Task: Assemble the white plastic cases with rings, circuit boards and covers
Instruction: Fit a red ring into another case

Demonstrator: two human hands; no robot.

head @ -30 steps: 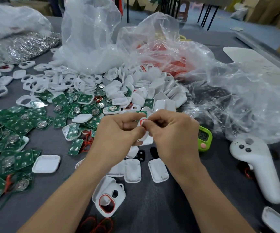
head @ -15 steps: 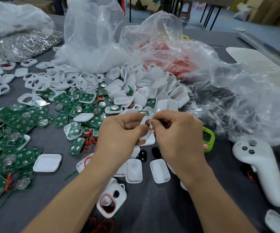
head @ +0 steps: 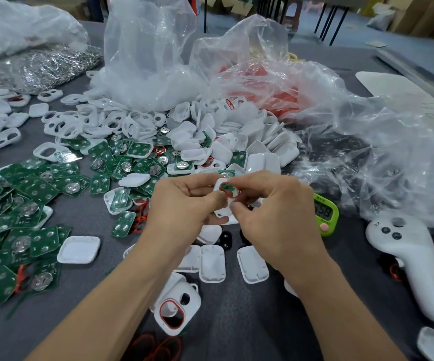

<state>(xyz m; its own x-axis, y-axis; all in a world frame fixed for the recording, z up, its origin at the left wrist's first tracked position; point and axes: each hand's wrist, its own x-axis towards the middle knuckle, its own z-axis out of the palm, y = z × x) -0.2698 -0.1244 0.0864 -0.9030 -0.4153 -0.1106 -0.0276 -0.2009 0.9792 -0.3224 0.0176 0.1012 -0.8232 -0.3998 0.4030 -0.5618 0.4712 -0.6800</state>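
Left grip (head: pixel 182 207) and right grip (head: pixel 275 214) both pinched one white plastic case (head: pixel 217 184), raised off the table (head: pixel 236 316) at their twelve o'clock, apparently steadying it to seat its red ring (head: pixel 232 196); loose circuit boards (head: pixel 39 190) lay at nine o'clock.

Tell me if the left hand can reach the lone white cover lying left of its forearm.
Probably yes: the cover lies flat on bare table with nothing over it, but the left hand grips the case and must let go first.
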